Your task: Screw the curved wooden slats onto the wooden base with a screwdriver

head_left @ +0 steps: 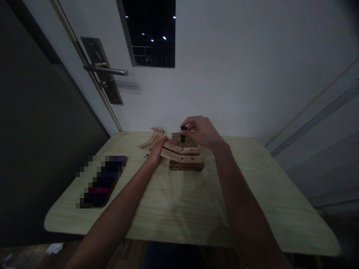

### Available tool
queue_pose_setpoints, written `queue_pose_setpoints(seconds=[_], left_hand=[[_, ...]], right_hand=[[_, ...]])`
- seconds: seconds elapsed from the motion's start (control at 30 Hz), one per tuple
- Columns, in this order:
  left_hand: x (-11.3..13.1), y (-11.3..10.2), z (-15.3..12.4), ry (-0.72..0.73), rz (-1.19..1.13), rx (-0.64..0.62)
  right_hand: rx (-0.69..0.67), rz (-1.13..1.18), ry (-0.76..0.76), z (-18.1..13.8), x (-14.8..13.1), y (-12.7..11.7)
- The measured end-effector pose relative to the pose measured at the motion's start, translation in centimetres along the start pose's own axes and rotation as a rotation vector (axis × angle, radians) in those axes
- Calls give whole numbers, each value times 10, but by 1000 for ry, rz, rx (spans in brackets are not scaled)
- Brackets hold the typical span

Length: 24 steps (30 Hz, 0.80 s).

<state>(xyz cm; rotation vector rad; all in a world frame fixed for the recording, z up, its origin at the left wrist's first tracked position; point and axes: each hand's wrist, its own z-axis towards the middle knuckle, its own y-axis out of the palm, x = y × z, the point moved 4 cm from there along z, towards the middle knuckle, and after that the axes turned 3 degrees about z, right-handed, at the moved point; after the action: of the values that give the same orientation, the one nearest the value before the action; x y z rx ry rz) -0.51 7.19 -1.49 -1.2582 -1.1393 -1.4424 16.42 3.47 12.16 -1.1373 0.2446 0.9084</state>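
My right hand (pixel 204 131) is closed round the black handle of a screwdriver (pixel 183 136). The screwdriver stands upright, its tip down at a dark hole or screw head in the rear strip of a bent light-wood piece (pixel 183 157). That piece has two parallel angled strips with dark holes or screws. It rests on a brown, layered block (pixel 186 167). At the left end of the wooden piece, my left hand (pixel 159 148) grips it with the fingers near the rear strip; part of that grip is hidden. Behind my left hand lies another bent wooden piece (pixel 153 138).
A few small screws (pixel 146 155) lie left of my left hand. A phone (pixel 108 181), partly pixelated, rests on the left of the light wooden table (pixel 252 194). Beyond the table's back edge stands a white door (pixel 218 74) with a metal handle (pixel 108 70).
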Motion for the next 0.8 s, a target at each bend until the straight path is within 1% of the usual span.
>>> queue_pose_setpoints(seconds=[0.2,0.43,0.57,0.7,0.8], left_hand=[[1,1,-1,-5,-10,16],[3,1,-2,-2,-7,20],[-1,-1,2,-5,-14,17],[-7,-4,5,-1,-13,17],[-7,-4,4,12,-11,20]], right_hand=[[27,-27,22,-2,-5,4],[50,-177,104,0,-4,5],[96,-247,121,1,-3,5],[93,-291,122,2,-4,9],[100,-311,116,1,-5,11]])
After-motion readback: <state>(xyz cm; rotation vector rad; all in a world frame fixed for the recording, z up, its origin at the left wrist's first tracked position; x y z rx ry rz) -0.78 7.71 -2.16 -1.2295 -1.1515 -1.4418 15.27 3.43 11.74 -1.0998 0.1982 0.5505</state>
